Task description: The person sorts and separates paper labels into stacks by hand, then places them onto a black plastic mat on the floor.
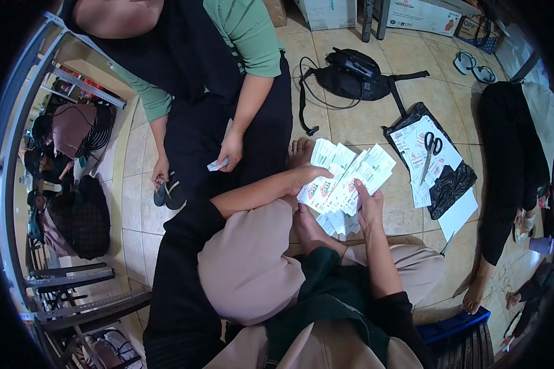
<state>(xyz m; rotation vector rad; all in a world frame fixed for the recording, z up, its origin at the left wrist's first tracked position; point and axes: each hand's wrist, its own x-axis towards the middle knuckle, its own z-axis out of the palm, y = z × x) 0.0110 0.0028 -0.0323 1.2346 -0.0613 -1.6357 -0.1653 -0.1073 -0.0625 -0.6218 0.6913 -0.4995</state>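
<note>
Two fanned bundles of white printed paper slips with red and green print are in front of me. My left hand (312, 177) is closed on the left bundle of slips (328, 158), thumb on top. My right hand (369, 204) pinches the right bundle of slips (374, 165) at its lower edge. The two bundles overlap in the middle. More loose slips (338, 224) lie below them, by my bare foot (317, 234).
Scissors (429, 154) rest on printed sheets and black plastic (452, 190) at the right. A black waist bag (357, 77) lies ahead. Opposite sits a person in green sleeves (252, 37), one hand holding a small folded paper (217, 165). Another person's leg (501, 178) is at the right.
</note>
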